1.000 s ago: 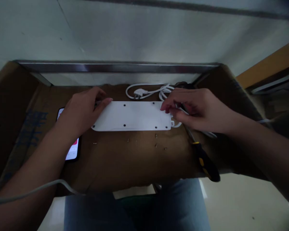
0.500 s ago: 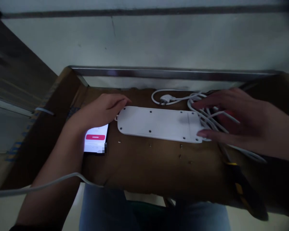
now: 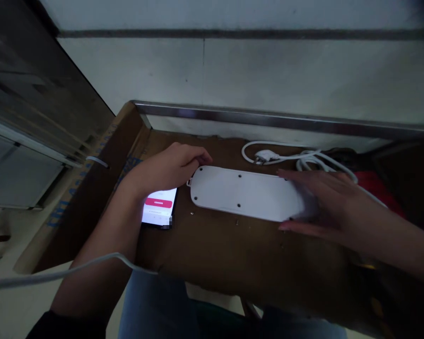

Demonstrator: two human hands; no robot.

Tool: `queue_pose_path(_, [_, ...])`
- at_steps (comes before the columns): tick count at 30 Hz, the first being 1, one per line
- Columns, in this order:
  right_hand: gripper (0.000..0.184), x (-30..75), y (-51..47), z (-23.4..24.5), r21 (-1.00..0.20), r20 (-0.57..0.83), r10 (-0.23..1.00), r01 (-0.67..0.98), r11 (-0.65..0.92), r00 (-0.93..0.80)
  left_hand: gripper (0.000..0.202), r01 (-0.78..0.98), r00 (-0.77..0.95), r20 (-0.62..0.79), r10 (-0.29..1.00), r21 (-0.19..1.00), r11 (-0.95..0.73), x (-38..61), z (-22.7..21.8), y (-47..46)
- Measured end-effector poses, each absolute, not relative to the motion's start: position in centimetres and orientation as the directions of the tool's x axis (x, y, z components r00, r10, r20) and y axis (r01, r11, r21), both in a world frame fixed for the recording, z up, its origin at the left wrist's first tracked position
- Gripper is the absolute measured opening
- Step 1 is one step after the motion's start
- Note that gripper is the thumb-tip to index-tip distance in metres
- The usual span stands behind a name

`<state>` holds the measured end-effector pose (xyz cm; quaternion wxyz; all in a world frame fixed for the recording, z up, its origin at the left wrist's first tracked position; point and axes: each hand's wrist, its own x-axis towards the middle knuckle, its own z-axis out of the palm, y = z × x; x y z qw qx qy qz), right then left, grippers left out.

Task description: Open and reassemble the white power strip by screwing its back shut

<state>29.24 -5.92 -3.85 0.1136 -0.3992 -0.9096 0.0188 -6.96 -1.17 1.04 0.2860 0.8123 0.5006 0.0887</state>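
Head view, from above, left to right: brown cardboard-covered desk (image 3: 233, 256) under everything, steel rail (image 3: 282, 120) along its far edge. White cord (image 3: 31, 278) draped across the left forearm (image 3: 102, 245). Lit phone (image 3: 158, 207) lying flat, partly beneath the left hand (image 3: 167, 172). Grip of that hand released, fingers loosely curled, tips just beside the near end of the strip, nothing held. White power strip (image 3: 245, 193) mid-desk, lying flat, bare back and screw holes upward, long axis running left to right with a slight downward slope toward the right. Small screws (image 3: 237, 221) scattered on the cardboard just below it. White plug (image 3: 265, 155) and looped white cable (image 3: 314, 160) behind it. Right hand (image 3: 325, 202) spread over the strip's right end, fingers along both long edges; firm grip or mere rest impossible to tell. Latest change: right hand shifted off the cable loops onto the strip, one hand now at each end. Red cloth (image 3: 376, 186) at far right; screwdriver handle (image 3: 376, 306) dim at lower right.
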Motion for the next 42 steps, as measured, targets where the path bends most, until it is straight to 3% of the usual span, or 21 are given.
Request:
queue_pose_path(4, [0.080,29.4,-5.5,-4.0,-0.160,0.191,0.727,0.709,0.686,-0.660,0.042,0.765,0.529,-0.192,0.827,0.529,-0.367,-6.9,0.8,-1.8])
queue_pose_path(6, [0.086,29.4,-5.1,-4.0,-0.206,0.151,0.732,0.703,0.681,-0.665,0.063,0.766,0.566,-0.202,0.799,0.489,-0.419,-6.7,0.3,-2.5])
queue_pose_path(8, [0.105,29.6,-4.6,-3.7,-0.257,0.041,0.740,0.709,0.657,-0.671,0.090,0.775,0.584,-0.176,0.793,0.411,-0.480,-6.5,-0.4,-3.0])
queue_pose_path(11, [0.132,30.4,-3.8,-2.6,-0.255,-0.099,0.746,0.741,0.621,-0.659,0.090,0.792,0.587,-0.160,0.794,0.316,-0.522,-6.2,-1.3,-3.2])
queue_pose_path(15, [0.117,31.4,-3.3,-0.9,-0.233,-0.305,0.721,0.783,0.577,-0.622,0.092,0.786,0.600,-0.168,0.782,0.307,-0.537,-6.2,-1.7,-2.5])
queue_pose_path(26, [0.080,31.2,-3.5,-0.4,-0.141,-0.323,0.782,0.844,0.517,-0.533,0.102,0.789,0.589,-0.179,0.788,0.341,-0.512,-6.5,-1.0,-2.3])
queue_pose_path(28, [0.084,31.2,-3.6,-0.4,-0.135,-0.314,0.782,0.840,0.526,-0.539,0.106,0.793,0.582,-0.167,0.796,0.333,-0.510,-6.7,-1.3,-2.2])
queue_pose_path(32, [0.114,30.8,-3.9,-0.6,-0.137,-0.281,0.769,0.817,0.560,-0.574,0.108,0.811,0.575,-0.176,0.799,0.245,-0.530,-6.8,-1.5,-2.2])
queue_pose_path(34, [0.110,30.6,-3.9,-0.7,-0.134,-0.250,0.765,0.804,0.579,-0.593,0.108,0.825,0.560,-0.165,0.812,0.202,-0.528,-6.6,-1.3,-3.3])
queue_pose_path(36, [0.104,30.6,-3.8,-1.0,-0.133,-0.227,0.759,0.791,0.597,-0.610,0.101,0.842,0.520,-0.036,0.853,0.187,-0.506,-6.2,-1.0,-5.9])
queue_pose_path(39, [0.106,30.7,-3.6,-1.5,-0.140,-0.200,0.754,0.780,0.610,-0.626,0.059,0.875,0.347,0.258,0.902,0.257,-0.411,-5.0,-1.6,-11.7])
queue_pose_path(42, [0.113,30.8,-3.4,-1.8,-0.168,-0.184,0.754,0.776,0.608,-0.631,0.034,0.865,0.273,0.279,0.921,0.348,-0.361,-3.4,-3.9,-17.2])
